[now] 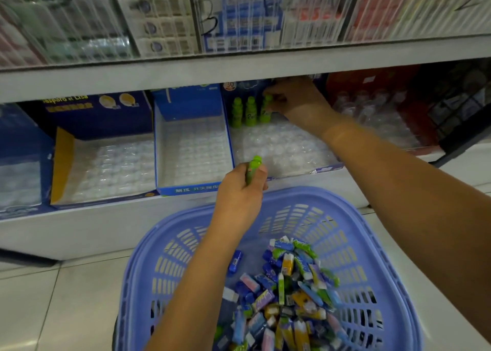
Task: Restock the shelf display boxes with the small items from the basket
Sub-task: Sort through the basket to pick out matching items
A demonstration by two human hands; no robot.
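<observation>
A purple plastic basket (353,217) sits low in front of me, holding several small wrapped items (289,292) in blue, green, yellow and pink. My left hand (239,191) grips a small green bottle-shaped item (253,167) above the basket's far rim. My right hand (295,99) reaches into the back of a blue display box (326,167) with a clear blister tray and pinches a green bottle (265,108) standing there. Two more green bottles (243,111) stand upright to its left in the back row.
To the left are two more display boxes with bare blister trays, a light blue one (186,190) and a dark blue and yellow one (62,164). A red box (406,127) of clear bottles stands to the right. The shelf above (239,69) overhangs closely.
</observation>
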